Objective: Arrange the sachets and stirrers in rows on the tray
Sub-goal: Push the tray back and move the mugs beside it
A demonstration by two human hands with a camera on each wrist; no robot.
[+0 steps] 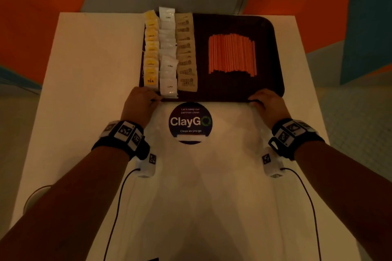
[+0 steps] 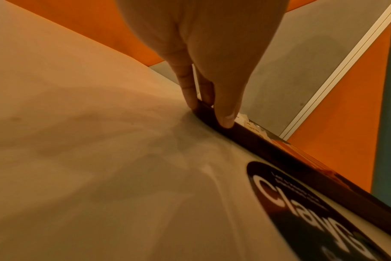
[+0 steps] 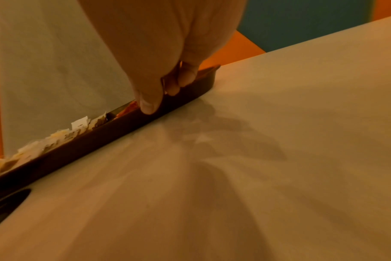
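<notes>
Both hands set on the near rim of the dark tray: left hand at the near-left corner, right hand at the near-right. Left fingers curled down over the rim wall, tips pressed to its outer face; right fingers hooked over the rim likewise, so each hand clamped on the tray edge. Just beyond the left hand, three columns of sachets: yellow tea sachets, white sachets, brown sachets, the columns touching side by side. Beyond the right hand and somewhat inward of it, the orange stirrers packed in one flat band, well apart from the brown column. Between the wrists, a round sticker on the white table. Judged: sorting essentially complete; step in hand appears to be squaring or shifting the loaded tray. Next move calls for an even, level push or pull from both hands, slow enough to avoid sliding the loose rows. Far ends of the tea and white columns overhang the far rim; worth checking.
</notes>
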